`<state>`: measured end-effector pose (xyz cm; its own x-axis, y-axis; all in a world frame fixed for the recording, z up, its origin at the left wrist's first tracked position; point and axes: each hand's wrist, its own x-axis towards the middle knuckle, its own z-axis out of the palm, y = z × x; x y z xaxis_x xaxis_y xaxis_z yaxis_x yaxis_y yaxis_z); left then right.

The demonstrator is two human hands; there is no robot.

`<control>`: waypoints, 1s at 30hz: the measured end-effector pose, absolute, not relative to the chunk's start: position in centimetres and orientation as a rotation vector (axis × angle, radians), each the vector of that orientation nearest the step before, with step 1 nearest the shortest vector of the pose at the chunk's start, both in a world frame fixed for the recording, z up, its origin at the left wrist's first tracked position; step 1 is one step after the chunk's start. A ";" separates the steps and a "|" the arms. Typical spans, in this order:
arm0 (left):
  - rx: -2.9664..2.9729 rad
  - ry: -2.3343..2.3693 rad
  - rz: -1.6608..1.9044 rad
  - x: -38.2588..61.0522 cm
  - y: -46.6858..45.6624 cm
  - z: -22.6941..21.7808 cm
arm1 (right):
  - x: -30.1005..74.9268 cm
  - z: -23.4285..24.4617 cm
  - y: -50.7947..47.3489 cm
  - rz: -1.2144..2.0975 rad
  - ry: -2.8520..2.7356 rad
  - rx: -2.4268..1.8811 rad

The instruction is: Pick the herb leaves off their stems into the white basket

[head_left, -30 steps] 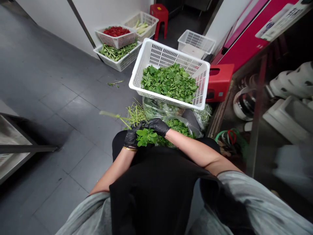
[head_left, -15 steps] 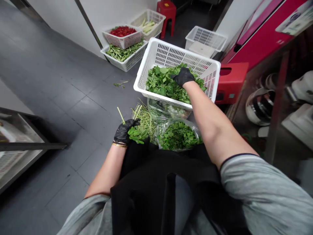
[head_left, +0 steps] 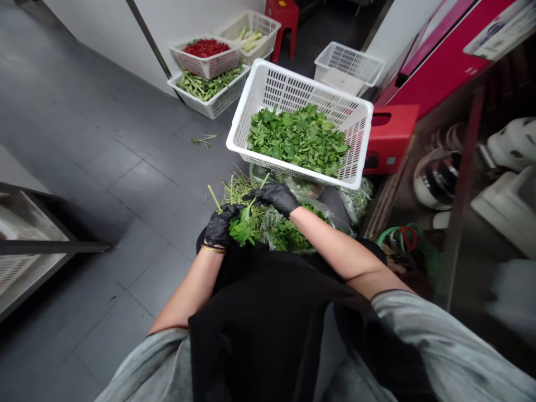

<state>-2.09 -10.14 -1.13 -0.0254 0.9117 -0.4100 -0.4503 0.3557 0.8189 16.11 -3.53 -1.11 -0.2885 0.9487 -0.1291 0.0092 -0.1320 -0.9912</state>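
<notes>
My left hand (head_left: pixel 221 225), in a black glove, is closed round a small bunch of leafy greens (head_left: pixel 244 228), whose stems stick up and whose leaves hang to the right. My right hand (head_left: pixel 274 197), gloved alike, reaches in beside it, its fingertips at a stem of the bunch; its grip is partly hidden. Below the right wrist, more greens fill a clear plastic bag (head_left: pixel 288 234). Picked leaves (head_left: pixel 299 137) lie in the white slotted basket (head_left: pixel 310 81) just beyond. Bare stems (head_left: pixel 237 187) are heaped on the floor behind my hands.
A red stool (head_left: pixel 393 137) stands at the basket's right. Baskets with red chillies (head_left: pixel 205 48), cut green vegetables (head_left: pixel 205 86) and pale stalks (head_left: pixel 251 40) stand by the wall. A metal shelf (head_left: pixel 54 245) is at left; another rack (head_left: pixel 464 195) is at right.
My right hand has come out of the basket, back toward me, to the bunch in my left hand. My left hand still holds its greens and has shifted slightly right.
</notes>
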 end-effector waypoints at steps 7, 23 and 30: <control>0.493 1.026 1.081 -1.4 -11.8 0.7 | 17.1 0.8 -4.0 1.714 -1.068 -1.091; 0.443 0.932 0.979 -1.3 -12.4 1.1 | 16.9 2.8 -6.4 1.913 -1.471 -0.946; 0.454 0.922 0.981 -2.8 -12.4 0.9 | 19.8 0.4 -4.0 1.656 -1.263 -1.182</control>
<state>-2.82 -12.40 0.88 0.2364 0.8588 -0.4546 -0.5062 0.5082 0.6968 19.80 -4.02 0.41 -0.3113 0.9212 -0.2334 -0.0185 -0.2515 -0.9677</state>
